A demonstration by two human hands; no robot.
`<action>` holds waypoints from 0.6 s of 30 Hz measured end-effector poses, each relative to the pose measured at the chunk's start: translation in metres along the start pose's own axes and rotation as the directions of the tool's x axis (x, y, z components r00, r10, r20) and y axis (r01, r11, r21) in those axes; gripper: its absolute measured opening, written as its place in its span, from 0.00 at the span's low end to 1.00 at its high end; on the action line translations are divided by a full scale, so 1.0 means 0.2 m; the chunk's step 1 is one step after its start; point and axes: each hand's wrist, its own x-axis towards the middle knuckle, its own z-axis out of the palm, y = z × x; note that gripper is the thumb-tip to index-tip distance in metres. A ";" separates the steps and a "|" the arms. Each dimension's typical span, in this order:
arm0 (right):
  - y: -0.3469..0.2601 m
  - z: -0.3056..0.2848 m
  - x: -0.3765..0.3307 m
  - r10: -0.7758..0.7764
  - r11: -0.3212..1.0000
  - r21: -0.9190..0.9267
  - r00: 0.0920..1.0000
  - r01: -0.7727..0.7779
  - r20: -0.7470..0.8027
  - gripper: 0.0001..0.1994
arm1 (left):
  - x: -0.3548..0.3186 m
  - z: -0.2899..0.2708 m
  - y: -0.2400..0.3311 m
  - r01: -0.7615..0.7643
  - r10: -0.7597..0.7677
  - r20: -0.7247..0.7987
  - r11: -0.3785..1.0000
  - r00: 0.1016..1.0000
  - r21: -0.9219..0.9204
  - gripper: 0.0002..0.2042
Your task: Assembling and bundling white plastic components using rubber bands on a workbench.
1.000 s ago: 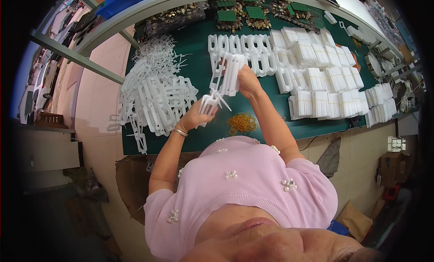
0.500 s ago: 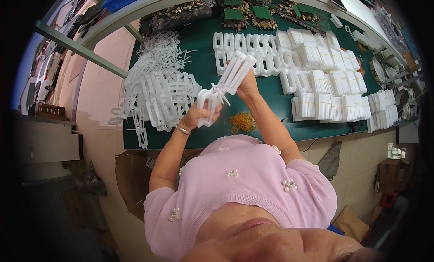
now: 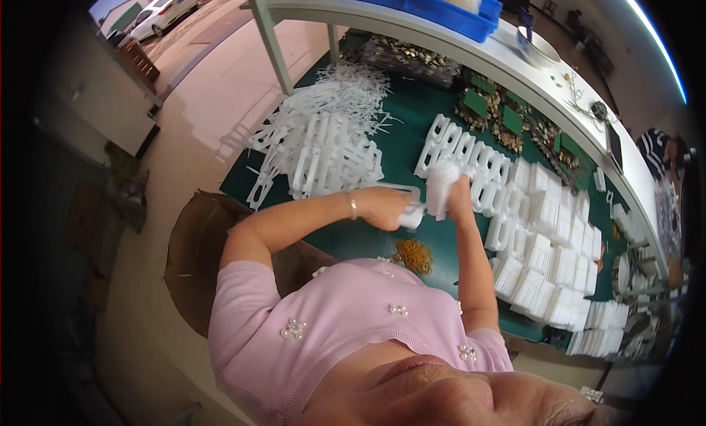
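Gripping a white plastic piece point(image 3: 412, 215), the left hand point(image 3: 386, 209) is closed above the green tabletop point(image 3: 404, 150), its forearm point(image 3: 294, 224) reaching across from the left with a bracelet point(image 3: 353, 205) at the wrist. The right hand point(image 3: 460, 201), just beside it, grips a white plastic bundle point(image 3: 441, 187) that is motion-blurred, so its separate parts cannot be told, nor whether it touches the piece in the left hand. Beyond the left hand lies a loose heap of slotted white plastic frames point(image 3: 334, 157), with a tangle of thin white plastic strips point(image 3: 349, 87) behind it. Past the right hand stand rows of slotted white plastic holders point(image 3: 460, 148), and to its right are many white stacks point(image 3: 548, 213) in rows. A small pile of yellow-brown rubber bands point(image 3: 413, 257) lies on the tabletop between the hands and the pink knit top point(image 3: 353, 301).
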 end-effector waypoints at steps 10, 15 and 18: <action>-0.04 -0.30 0.16 0.250 0.968 0.010 0.967 -0.249 -0.048 0.12 | -0.14 -0.13 -0.31 -0.089 -0.154 -0.031 -0.386 0.988 -0.918 0.25; -0.11 0.11 -0.02 0.315 0.872 0.366 0.945 -0.325 0.089 0.16 | -0.06 -0.16 -0.16 -0.403 -0.131 -0.382 -0.358 0.915 -0.843 0.25; -0.13 0.28 -0.08 0.382 0.825 0.453 0.924 -0.338 -0.005 0.15 | -0.02 -0.07 -0.13 -0.368 -0.289 -0.278 -0.326 0.916 -0.871 0.24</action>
